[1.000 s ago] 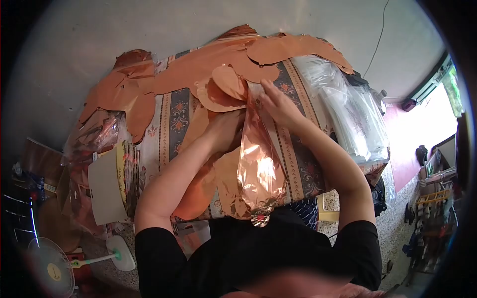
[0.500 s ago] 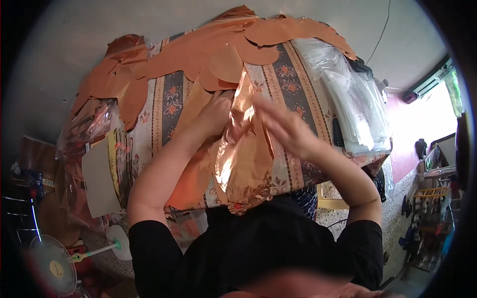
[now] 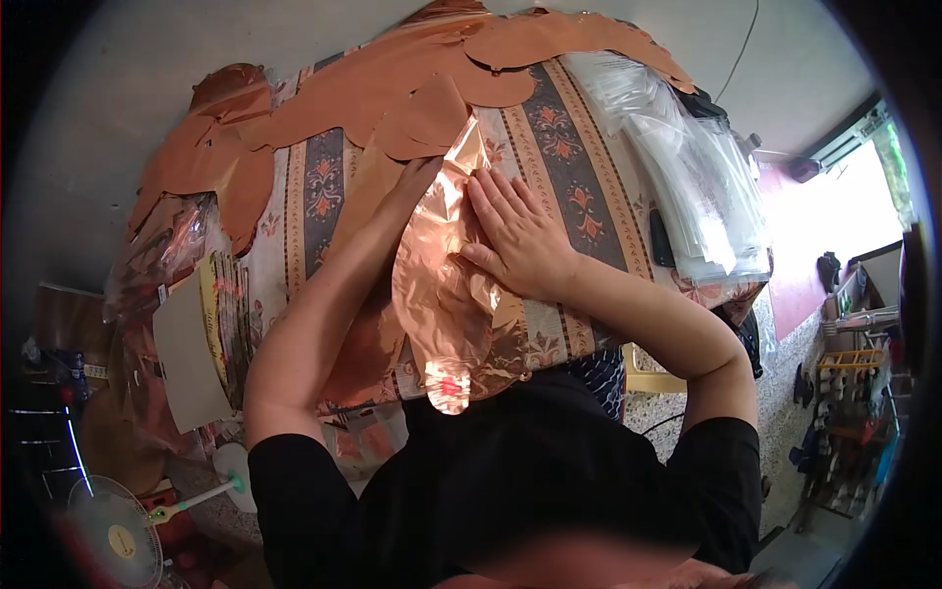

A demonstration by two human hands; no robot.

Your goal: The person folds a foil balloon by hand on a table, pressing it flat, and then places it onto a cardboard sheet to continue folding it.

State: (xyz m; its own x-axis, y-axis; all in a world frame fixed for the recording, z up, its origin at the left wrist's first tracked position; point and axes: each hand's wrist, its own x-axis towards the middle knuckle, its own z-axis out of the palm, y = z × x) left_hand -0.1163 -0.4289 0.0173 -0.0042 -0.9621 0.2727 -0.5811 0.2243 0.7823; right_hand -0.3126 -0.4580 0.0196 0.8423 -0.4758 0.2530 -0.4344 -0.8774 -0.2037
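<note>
A shiny copper-coloured foil piece, shaped like a flat uninflated foil balloon, lies lengthwise in front of me, its rounded lower end with a red mark hanging near the table's front edge. My right hand rests flat on its right side, fingers extended and slightly apart. My left hand reaches to the left of its upper part; the fingers are hidden beneath the foil. Beyond them, matte copper-coloured foil shapes spread in overlapping layers across the table.
A patterned cloth covers the table. Stacked clear plastic bags lie at the right, near a dark flat object. Upright printed packets stand at the left edge. A fan is at lower left, a shelf rack at right.
My right hand was raised and blurred; now it lies flat on the foil. The foil piece has shifted left and its lower end, crumpled before, is spread out. The view has shifted slightly.
</note>
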